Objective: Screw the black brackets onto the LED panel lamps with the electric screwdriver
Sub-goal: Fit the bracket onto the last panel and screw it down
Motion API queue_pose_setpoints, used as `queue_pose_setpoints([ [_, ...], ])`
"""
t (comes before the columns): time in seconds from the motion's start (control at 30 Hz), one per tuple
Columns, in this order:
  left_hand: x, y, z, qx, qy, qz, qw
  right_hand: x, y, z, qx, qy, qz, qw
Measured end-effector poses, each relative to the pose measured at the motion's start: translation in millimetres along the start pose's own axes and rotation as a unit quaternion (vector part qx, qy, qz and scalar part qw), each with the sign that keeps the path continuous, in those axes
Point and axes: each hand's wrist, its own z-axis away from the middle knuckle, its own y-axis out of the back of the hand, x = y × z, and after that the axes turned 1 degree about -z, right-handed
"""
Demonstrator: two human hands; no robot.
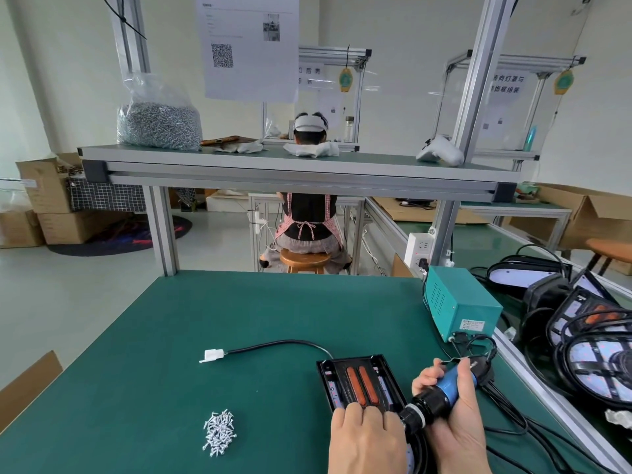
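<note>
At lower right, the left hand (367,436) presses flat on the black lamp's (359,384) near end on the green table (239,319). The right hand (456,419) grips the blue screwdriver (434,401), its tip beside the left hand.

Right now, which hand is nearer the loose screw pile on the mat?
Left. The left hand presses the near end of the lamp, right of the screw pile; the right hand grips the electric screwdriver farther right, beyond the left.
</note>
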Motion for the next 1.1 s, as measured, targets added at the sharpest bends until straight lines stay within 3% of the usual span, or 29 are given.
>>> queue_pose_setpoints([
  [1.1,-4.3,4.1,-7.2,-0.023,-0.014,0.002,1.0,0.2,-2.1,3.2,0.017,-0.005,0.003,1.0],
])
